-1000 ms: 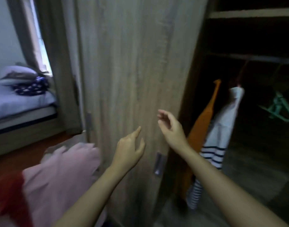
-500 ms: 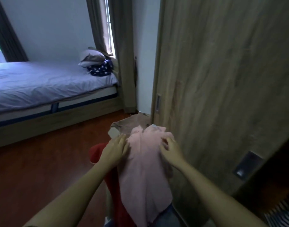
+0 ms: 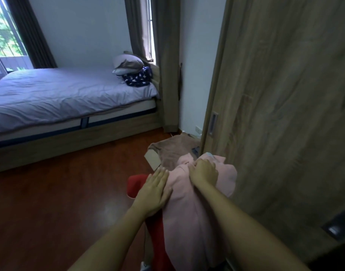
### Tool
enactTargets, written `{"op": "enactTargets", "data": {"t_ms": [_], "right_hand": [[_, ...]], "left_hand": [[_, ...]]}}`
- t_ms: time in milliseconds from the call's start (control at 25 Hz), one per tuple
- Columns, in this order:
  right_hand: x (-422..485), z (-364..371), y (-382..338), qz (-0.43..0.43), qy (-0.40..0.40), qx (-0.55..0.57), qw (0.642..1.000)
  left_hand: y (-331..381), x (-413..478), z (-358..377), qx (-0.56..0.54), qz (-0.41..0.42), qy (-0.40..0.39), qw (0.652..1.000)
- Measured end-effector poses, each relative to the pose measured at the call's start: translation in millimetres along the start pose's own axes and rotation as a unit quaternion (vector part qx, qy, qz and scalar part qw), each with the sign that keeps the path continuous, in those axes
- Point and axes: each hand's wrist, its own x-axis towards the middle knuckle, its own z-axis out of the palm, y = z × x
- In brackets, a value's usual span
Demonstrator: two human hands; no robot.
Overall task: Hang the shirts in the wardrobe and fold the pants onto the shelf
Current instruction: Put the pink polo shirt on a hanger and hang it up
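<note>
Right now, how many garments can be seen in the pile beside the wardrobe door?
3: the pink garment in the middle, the red garment to its left, the brown garment behind them. Others may be hidden beneath.

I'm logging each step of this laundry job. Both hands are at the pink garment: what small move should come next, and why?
Probably curl the left hand onto the pink garment for a second grip. The right hand bunches the cloth in curled fingers, while the left lies flat, fingers straight, at its edge.

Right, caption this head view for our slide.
Right hand grips a pink garment beside the wardrobe door; left hand lies flat at its edge.
</note>
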Motion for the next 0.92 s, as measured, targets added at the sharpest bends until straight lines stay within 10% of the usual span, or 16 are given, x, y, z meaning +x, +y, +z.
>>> {"op": "enactTargets", "data": {"t_ms": [360,680,920], "right_hand": [[-24.9,-79.0,15.2,-0.017,0.167,0.424,0.890],[-67.1,-270.7,54.8,-0.213,0.245,0.474,0.818],[-97.5,-365.2,143.6,-0.076,0.409,0.456,0.786]], "left_hand": [[44.8,32.0,-56.8,-0.307,-0.108,0.113,0.939],[186.7,79.5,-134.3,-0.466,0.168,-0.101,0.863],[279.8,50.7,-98.7,-0.380,0.304,-0.133,0.863]]}}
